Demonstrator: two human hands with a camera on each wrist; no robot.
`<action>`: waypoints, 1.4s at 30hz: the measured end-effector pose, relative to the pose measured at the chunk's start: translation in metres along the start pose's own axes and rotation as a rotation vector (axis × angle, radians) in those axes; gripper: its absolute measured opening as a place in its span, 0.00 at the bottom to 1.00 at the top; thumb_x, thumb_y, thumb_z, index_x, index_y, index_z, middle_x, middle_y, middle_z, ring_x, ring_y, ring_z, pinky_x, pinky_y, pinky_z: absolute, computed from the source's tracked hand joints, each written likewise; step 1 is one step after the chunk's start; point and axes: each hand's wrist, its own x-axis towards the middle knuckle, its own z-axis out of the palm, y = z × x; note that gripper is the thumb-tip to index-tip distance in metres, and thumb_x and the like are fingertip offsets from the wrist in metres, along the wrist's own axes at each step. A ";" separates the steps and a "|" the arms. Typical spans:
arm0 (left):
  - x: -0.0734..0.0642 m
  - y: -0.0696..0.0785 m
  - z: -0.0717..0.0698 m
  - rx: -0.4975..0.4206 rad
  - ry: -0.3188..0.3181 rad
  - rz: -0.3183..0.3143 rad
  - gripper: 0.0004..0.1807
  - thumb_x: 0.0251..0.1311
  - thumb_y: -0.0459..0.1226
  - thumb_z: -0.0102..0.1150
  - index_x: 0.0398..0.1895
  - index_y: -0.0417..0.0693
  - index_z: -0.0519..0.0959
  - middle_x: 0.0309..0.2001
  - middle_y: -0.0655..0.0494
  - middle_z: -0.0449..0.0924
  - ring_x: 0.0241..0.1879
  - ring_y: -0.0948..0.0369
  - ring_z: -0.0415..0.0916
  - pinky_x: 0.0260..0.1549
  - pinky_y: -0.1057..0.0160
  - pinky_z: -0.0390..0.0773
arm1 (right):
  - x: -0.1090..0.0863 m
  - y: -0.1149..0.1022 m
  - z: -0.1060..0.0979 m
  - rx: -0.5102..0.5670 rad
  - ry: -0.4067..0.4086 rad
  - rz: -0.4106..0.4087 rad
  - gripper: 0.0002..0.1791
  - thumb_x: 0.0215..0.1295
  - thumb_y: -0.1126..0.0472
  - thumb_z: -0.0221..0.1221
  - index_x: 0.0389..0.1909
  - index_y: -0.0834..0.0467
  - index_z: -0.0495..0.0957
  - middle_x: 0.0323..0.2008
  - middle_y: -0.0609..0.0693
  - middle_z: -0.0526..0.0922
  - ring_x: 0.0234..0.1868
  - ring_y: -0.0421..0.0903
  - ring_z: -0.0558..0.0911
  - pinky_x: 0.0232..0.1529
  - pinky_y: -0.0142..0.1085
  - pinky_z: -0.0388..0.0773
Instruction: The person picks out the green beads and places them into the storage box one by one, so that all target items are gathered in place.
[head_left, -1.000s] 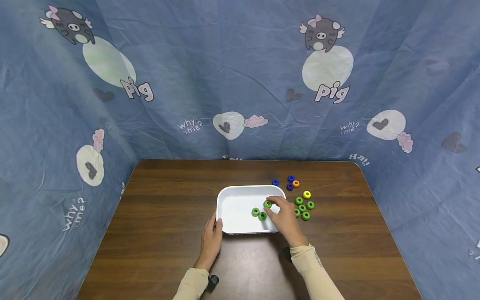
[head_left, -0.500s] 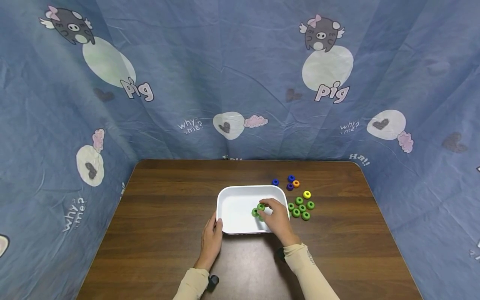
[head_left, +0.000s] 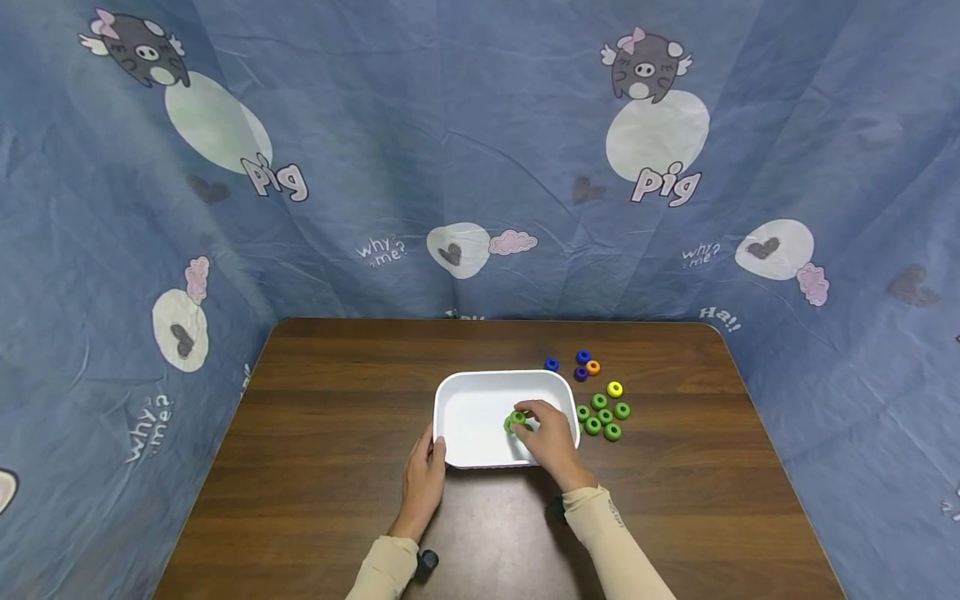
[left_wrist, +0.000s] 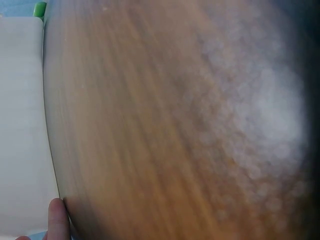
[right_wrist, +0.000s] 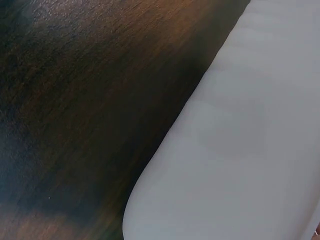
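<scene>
A white rectangular tray (head_left: 468, 421) lies on the table. My left hand (head_left: 423, 479) grips its near left corner, thumb at the rim and fingers along the outer side. In the left wrist view a fingertip (left_wrist: 58, 215) lies against the tray's wall (left_wrist: 20, 110). Above the tray floor my right hand (head_left: 553, 442) pinches a green ring (head_left: 518, 417) between thumb and fingers. Partly covered by it is another green ring (head_left: 508, 425) in the tray. In the right wrist view only the tray's side (right_wrist: 215, 150) and dark wood show, so that hand's fingers are hidden there.
Right of the tray lie several green rings (head_left: 605, 416) on the wooden table (head_left: 337, 417). Behind them are a yellow ring (head_left: 614, 389), an orange ring (head_left: 593, 367), two blue rings (head_left: 583, 357) and a purple ring (head_left: 581, 374). A blue printed cloth (head_left: 480, 167) hangs behind the table.
My right hand has moved left and slightly down with the green ring, bringing it over the other rings in the tray. The left hand and tray have stayed put.
</scene>
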 end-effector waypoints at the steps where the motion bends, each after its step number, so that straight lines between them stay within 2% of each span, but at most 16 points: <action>1: 0.000 0.000 0.000 0.001 0.000 -0.001 0.28 0.76 0.45 0.45 0.75 0.44 0.65 0.71 0.42 0.70 0.68 0.44 0.71 0.68 0.42 0.69 | 0.000 0.000 0.000 0.003 -0.006 0.005 0.16 0.53 0.68 0.72 0.44 0.61 0.86 0.41 0.56 0.88 0.42 0.52 0.87 0.49 0.48 0.83; 10: 0.002 0.001 -0.001 -0.014 -0.013 0.012 0.28 0.77 0.44 0.44 0.75 0.43 0.64 0.72 0.42 0.69 0.69 0.45 0.70 0.69 0.43 0.69 | 0.000 -0.001 0.001 -0.021 -0.089 0.009 0.15 0.53 0.67 0.72 0.43 0.61 0.85 0.41 0.56 0.88 0.42 0.52 0.86 0.47 0.46 0.82; 21: 0.002 0.001 -0.001 -0.013 -0.020 0.012 0.28 0.77 0.45 0.44 0.75 0.43 0.64 0.72 0.41 0.69 0.68 0.44 0.70 0.68 0.42 0.68 | -0.001 0.001 0.007 -0.049 -0.123 -0.020 0.13 0.52 0.69 0.71 0.41 0.61 0.85 0.40 0.55 0.88 0.42 0.50 0.86 0.48 0.45 0.82; 29: 0.000 0.001 -0.003 -0.015 -0.025 0.003 0.29 0.77 0.46 0.43 0.75 0.43 0.63 0.73 0.40 0.68 0.69 0.43 0.69 0.69 0.42 0.68 | 0.000 0.002 0.011 -0.125 -0.149 -0.046 0.13 0.53 0.66 0.71 0.41 0.58 0.86 0.42 0.54 0.88 0.43 0.49 0.86 0.49 0.45 0.81; 36: 0.000 0.001 -0.002 -0.008 -0.016 0.013 0.29 0.77 0.46 0.43 0.75 0.43 0.64 0.72 0.41 0.69 0.69 0.43 0.70 0.68 0.41 0.68 | -0.002 -0.003 0.011 -0.130 -0.186 -0.044 0.13 0.54 0.65 0.71 0.42 0.57 0.86 0.44 0.54 0.88 0.47 0.50 0.85 0.50 0.47 0.81; 42: 0.000 0.000 -0.001 -0.010 -0.007 0.012 0.29 0.76 0.46 0.44 0.75 0.43 0.65 0.71 0.41 0.70 0.69 0.43 0.70 0.68 0.41 0.68 | -0.002 -0.003 0.017 -0.180 -0.181 -0.086 0.13 0.53 0.65 0.71 0.41 0.56 0.87 0.40 0.51 0.90 0.40 0.48 0.84 0.43 0.41 0.80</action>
